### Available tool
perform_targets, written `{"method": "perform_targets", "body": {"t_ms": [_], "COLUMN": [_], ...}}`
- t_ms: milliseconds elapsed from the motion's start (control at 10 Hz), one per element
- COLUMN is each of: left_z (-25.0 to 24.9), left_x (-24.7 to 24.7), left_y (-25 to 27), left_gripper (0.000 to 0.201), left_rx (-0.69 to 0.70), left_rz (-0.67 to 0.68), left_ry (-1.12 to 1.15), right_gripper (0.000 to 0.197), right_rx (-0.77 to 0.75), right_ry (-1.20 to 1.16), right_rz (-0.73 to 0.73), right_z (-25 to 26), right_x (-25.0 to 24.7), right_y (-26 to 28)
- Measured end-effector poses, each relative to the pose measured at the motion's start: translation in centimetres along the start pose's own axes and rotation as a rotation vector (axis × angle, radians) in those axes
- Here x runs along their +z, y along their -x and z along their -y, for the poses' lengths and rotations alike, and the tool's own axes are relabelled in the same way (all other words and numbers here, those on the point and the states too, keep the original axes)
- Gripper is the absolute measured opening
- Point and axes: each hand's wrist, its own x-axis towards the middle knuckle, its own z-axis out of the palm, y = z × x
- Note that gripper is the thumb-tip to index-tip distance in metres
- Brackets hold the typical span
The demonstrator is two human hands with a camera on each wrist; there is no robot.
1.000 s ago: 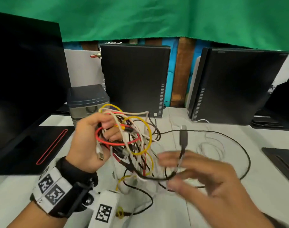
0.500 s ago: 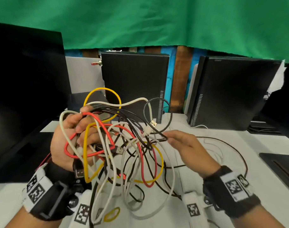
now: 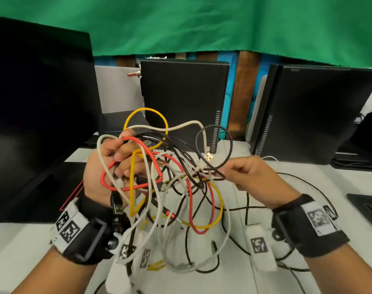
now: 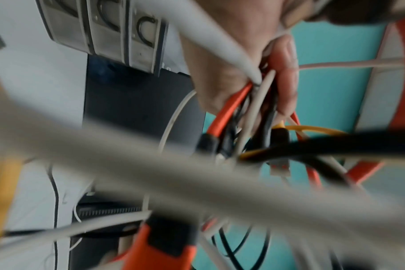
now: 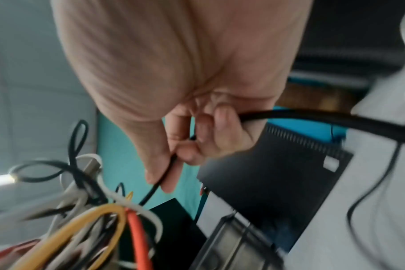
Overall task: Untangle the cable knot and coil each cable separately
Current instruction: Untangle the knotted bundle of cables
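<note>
A tangle of red, yellow, white and black cables (image 3: 172, 187) hangs in the air above the white desk (image 3: 308, 187). My left hand (image 3: 117, 164) grips a bunch of its strands at the upper left; the left wrist view shows the fingers (image 4: 287, 80) curled round red, white and black cables (image 4: 247, 109). My right hand (image 3: 242, 172) pinches a thin black cable (image 3: 219, 172) at the right side of the knot, thumb and fingers (image 5: 164, 175) closed on the black cable (image 5: 169, 169). A white cable's USB plug (image 3: 209, 157) sticks up just left of that hand.
Two black computer towers (image 3: 180, 102) (image 3: 308, 115) stand at the back of the desk, a dark monitor (image 3: 36, 102) at the left. Loose black and white cables (image 3: 297, 177) lie on the desk to the right. A green cloth (image 3: 202, 24) hangs behind.
The tangle has been lifted higher and spread out. My right hand has turned over and moved up to the knot's right side, now pinching a black cable.
</note>
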Motion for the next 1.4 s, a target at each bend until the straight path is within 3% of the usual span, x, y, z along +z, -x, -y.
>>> {"method": "perform_targets", "body": {"t_ms": [100,200,300,400,500,600,700,800,900,1000,1100,1200,1300,1400], "left_z": [1.1,0.8,0.3,0.7,0.8,1.3,2.4,3.1,3.4,3.3,3.2,3.2,3.3,3.6], "left_x": [-0.5,-1.5,-3.4,-4.6,-6.1,-6.6,-6.4,-6.5,-5.4,-4.3,-3.0,-1.6,-0.7,-0.5], "left_y": [-0.5,-0.8,-0.8,-1.4,-1.7,-2.2,-2.4,-1.9,-1.6,-1.5,-1.2,-0.5,-0.5,-0.5], "left_gripper": [0.028,0.012,0.032,0.012,0.021,0.023,0.021,0.030,0.034,0.030,0.025,0.031,0.031,0.030], "left_rx": [-0.120,-0.176,-0.236,-0.272,-0.312,-0.319,-0.289,-0.251,-0.221,-0.198,-0.227,-0.194,-0.192,-0.233], "left_rz": [-0.010,0.056,-0.021,0.069,0.092,0.030,0.097,-0.002,0.022,-0.027,0.028,-0.054,-0.047,-0.032], "left_ry": [0.150,0.229,0.160,0.226,0.244,0.178,0.187,0.156,0.168,0.101,0.196,0.081,0.095,0.141], "right_gripper": [0.013,0.015,0.009,0.012,0.016,0.014,0.009,0.031,0.032,0.017,0.026,0.031,0.031,0.040], "right_rx": [0.000,0.077,0.144,0.187,0.246,0.336,0.417,0.402,0.324,0.333,0.403,0.506,0.536,0.522], "right_ry": [0.010,-0.145,-0.226,-0.283,-0.382,-0.445,-0.352,-0.026,0.148,0.010,0.080,-0.062,-0.013,0.207], "right_rz": [-0.428,-0.859,-1.055,-1.156,-1.084,-0.915,-0.880,-0.908,-0.711,-0.188,0.073,0.149,-0.034,-0.188], "right_z": [-2.0,-4.6,-6.3,-7.0,-7.8,-8.2,-9.3,-10.1,-7.9,-6.0,-6.1,-6.1,-6.9,-7.6], "right_x": [-3.0,-6.0,-7.6,-8.7,-9.7,-9.8,-9.0,-7.4,-3.7,2.1,5.2,4.3,0.6,-2.3], "right_y": [-0.1,0.7,2.8,5.1,6.5,6.8,6.6,6.7,6.9,7.6,8.1,7.6,6.0,5.2]}}
